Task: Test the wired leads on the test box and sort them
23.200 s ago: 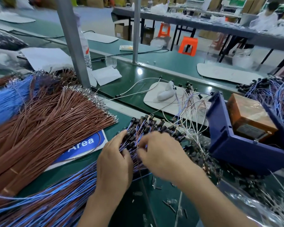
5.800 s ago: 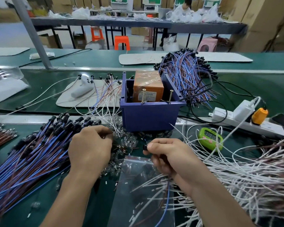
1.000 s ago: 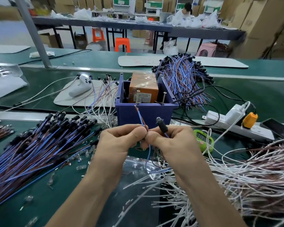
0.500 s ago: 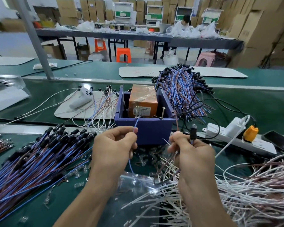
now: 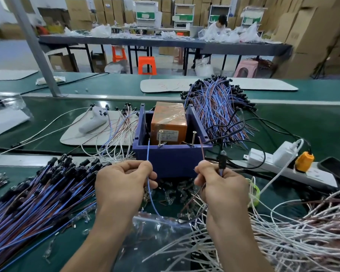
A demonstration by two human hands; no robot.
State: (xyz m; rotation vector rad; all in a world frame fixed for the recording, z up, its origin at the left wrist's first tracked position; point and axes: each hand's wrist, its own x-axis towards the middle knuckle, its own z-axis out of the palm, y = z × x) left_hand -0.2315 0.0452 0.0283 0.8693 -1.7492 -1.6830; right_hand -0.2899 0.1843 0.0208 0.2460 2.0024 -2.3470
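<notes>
The blue test box (image 5: 173, 161) stands mid-bench with an orange block (image 5: 170, 122) inside and two upright screws, the left screw (image 5: 160, 137) and the right screw (image 5: 194, 138), on its front wall. My left hand (image 5: 124, 185) pinches the blue wire (image 5: 148, 152) of one lead, its tip raised toward the box's front rim. My right hand (image 5: 222, 187) pinches the brown wire (image 5: 201, 149) and holds the lead's black component (image 5: 222, 160) upright. Neither wire tip touches a screw.
A pile of blue and brown leads (image 5: 33, 195) lies at the left, another pile of leads (image 5: 216, 107) behind the box. White wires (image 5: 294, 232) heap at the right. A power strip (image 5: 283, 165), a green timer (image 5: 254, 193), a clear bag (image 5: 157, 232) and a white pad (image 5: 98, 130) lie around.
Both hands have spread the lead's two wires apart and lifted them toward the front of the test box. The camera has tilted upward.
</notes>
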